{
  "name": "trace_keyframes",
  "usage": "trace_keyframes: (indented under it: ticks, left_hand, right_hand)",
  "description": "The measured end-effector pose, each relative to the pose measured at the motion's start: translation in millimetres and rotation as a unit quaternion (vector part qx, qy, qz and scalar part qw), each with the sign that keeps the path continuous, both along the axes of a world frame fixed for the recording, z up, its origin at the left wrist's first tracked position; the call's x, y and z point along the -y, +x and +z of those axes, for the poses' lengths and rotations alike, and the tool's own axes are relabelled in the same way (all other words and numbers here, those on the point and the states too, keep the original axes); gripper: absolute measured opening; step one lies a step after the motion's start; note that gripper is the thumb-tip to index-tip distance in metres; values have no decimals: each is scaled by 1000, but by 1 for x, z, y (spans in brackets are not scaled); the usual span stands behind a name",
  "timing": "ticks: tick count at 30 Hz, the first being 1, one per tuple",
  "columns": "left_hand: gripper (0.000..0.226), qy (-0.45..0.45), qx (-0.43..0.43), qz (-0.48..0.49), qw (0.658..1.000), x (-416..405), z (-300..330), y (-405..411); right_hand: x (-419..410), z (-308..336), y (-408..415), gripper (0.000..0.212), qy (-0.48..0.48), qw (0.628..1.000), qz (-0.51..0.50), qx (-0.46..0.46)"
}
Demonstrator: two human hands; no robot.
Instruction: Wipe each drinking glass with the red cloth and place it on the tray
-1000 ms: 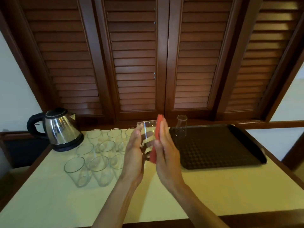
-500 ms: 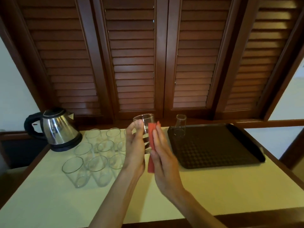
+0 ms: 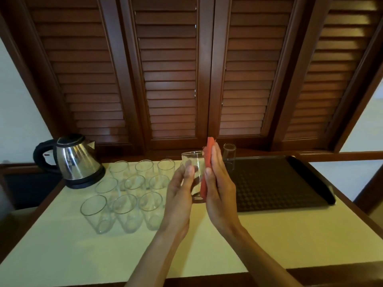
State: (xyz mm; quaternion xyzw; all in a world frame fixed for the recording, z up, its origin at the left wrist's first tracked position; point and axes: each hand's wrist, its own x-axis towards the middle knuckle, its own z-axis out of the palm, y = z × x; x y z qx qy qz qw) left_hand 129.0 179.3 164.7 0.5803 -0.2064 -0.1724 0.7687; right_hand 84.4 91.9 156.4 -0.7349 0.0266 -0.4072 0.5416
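Left grip (image 3: 180, 191) clasps the glass (image 3: 193, 172) upright so the flat right hand (image 3: 219, 183) presses the red cloth (image 3: 208, 158) against its side.

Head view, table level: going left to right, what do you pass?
Shiny steel kettle with black handle → cluster of clear empty drinking glasses → left hand holding a clear glass → folded red cloth → right hand → dark textured tray.

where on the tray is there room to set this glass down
Nearly all of the tray is bare: only one glass stands at its far left corner. The table's left side is crowded with glasses beside the kettle.
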Motion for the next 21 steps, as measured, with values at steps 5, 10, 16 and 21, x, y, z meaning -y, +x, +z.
trace_keyframes:
  ticks: [5,10,16,21]
  left_hand:
    - [53,-5,-56,7,998,-2,9,13]
    - [61,-2,-37,-2,999,-2,1,0]
    - [51,-12,-24,18,999,-7,4,6]
    - [51,17,-60,-25,998,-10,2,2]
  right_hand:
    - [-25,-26,-10,52,-113,993,9,-18]
    - [-5,0,3,54,27,999,19,-9]
    - [-17,-18,-4,53,-32,999,26,-19]
    - [-22,-12,-3,56,-88,995,-25,-32]
